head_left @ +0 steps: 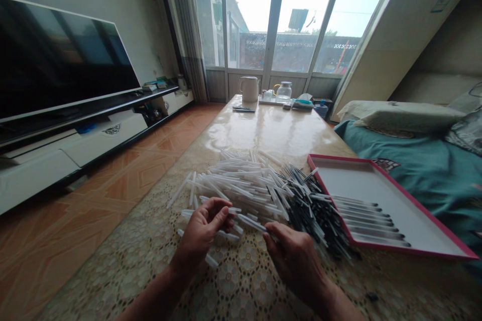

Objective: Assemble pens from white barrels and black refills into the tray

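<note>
My left hand (206,221) is closed in a pinch, and a short length of clear plastic pen barrel (235,210) shows at its fingertips. Between my hands slants another translucent pen barrel (251,222), its lower right end gripped by the closed fingers of my right hand (291,252). Just beyond my hands lies a heap of frosted pen barrels (241,180). Several loose barrels lie around and under my left hand. Right of the heap is a pile of thin black pen refills (311,210), with some barrels across it.
A pink-rimmed shallow box lid (417,200) stands at the right, holding a row of dark-tipped pens (371,220). A beige jug (249,89), a glass pitcher (284,91) and a tissue pack (303,103) are at the table's far end. A small black piece (372,297) lies near right.
</note>
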Available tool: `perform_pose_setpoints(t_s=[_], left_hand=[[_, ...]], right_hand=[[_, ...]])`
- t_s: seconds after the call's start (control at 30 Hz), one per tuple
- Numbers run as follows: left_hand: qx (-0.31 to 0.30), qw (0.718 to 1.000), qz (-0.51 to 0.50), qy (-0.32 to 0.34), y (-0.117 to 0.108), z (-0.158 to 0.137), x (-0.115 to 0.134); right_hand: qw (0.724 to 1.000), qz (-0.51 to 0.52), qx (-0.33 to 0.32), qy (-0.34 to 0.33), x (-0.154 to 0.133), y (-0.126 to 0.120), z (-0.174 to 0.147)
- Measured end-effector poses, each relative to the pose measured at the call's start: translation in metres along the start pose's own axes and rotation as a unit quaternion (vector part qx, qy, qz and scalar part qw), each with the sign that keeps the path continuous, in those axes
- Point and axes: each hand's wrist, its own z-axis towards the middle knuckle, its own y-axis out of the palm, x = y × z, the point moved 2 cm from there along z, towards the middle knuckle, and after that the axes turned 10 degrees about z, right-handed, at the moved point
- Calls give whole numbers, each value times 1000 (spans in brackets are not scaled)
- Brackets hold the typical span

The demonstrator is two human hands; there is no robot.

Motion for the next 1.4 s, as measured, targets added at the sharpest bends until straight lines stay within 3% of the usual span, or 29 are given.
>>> perform_pose_setpoints(t_s=[0.27,0.5,0.7,0.93,1.03,1.17,1.3,1.4], left_hand=[[-39,998,41,23,6,-3,2],[-111,993,-5,-34,11,-4,-7],[-94,995,-36,-10,18,-7,-15],[-70,996,-18,54,24,-15,-19],[-67,996,-5,61,23,-18,-19],[-81,993,18,82,22,-20,-16],[-85,988,59,113,22,-22,-14],[-94,989,62,97,22,-21,-15]], right_hand=[[999,-41,-26,-6,0,-3,1],[980,-174,-42,-82,6,-5,5],[976,-180,15,-125,-3,-7,6],[987,-140,10,-84,-4,-7,0],[996,-83,-29,-30,-3,-4,-2],[987,92,-102,83,-2,-4,0],[926,296,-153,175,1,-3,4],[881,379,-186,215,3,0,5]])
